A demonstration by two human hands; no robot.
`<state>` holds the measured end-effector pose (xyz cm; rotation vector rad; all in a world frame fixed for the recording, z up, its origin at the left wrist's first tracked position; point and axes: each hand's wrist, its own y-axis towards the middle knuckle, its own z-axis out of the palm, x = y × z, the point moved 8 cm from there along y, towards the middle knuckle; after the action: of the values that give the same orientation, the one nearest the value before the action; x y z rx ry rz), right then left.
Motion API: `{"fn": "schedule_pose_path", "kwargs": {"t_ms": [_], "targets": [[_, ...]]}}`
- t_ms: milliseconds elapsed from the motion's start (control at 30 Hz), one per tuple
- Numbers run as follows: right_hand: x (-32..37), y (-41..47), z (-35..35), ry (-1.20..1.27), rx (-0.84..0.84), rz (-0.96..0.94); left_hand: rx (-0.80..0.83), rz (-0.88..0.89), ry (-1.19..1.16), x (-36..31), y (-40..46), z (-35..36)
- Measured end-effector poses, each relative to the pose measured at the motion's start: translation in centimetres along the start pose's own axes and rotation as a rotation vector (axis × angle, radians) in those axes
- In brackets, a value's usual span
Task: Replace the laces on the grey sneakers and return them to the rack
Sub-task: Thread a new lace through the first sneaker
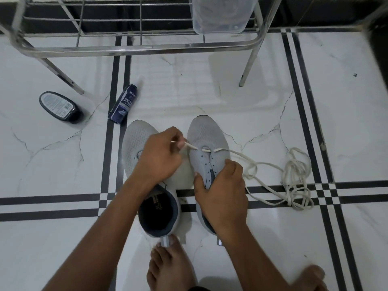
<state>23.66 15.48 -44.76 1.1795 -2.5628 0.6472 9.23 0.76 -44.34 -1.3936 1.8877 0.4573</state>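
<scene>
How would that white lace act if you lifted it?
Probably floppy: the white lace lies in loose tangled loops on the tiled floor. Likely light. Only its tip, pinched in the left hand, looks stiff enough to poke through.

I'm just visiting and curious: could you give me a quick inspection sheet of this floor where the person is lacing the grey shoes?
Surface: white marble-look floor with dark stripes.
Job's things: two grey sneakers side by side; right sneaker has a white lace through its front eyelets, the rest piled loose on the floor; left sneaker shows no lace.
Clutter: cleaner bottle lying down; dark polish container.
Hands: left hand pinches the lace tip; right hand holds the right sneaker.
Cables: nothing seen.
Surroundings: metal rack holding a clear plastic box; bare feet at the bottom.
</scene>
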Motion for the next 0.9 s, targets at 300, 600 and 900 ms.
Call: {"fn": "schedule_pose_path", "kwargs": {"t_ms": [300, 600, 900], "targets": [[0.0, -0.1, -0.1, -0.015, -0.015, 0.014, -0.069, 0.249, 0.329, -2.0, -1.4, 0.5], [-0.1, -0.1, -0.1, -0.015, -0.022, 0.024, -0.015, -0.062, -0.028, 0.1, -0.2, 1.3], [-0.1, 0.0, -0.2, -0.007, -0.023, 0.02, 0.031, -0.14, 0.063, 1.8, -2.9, 1.1]]}}
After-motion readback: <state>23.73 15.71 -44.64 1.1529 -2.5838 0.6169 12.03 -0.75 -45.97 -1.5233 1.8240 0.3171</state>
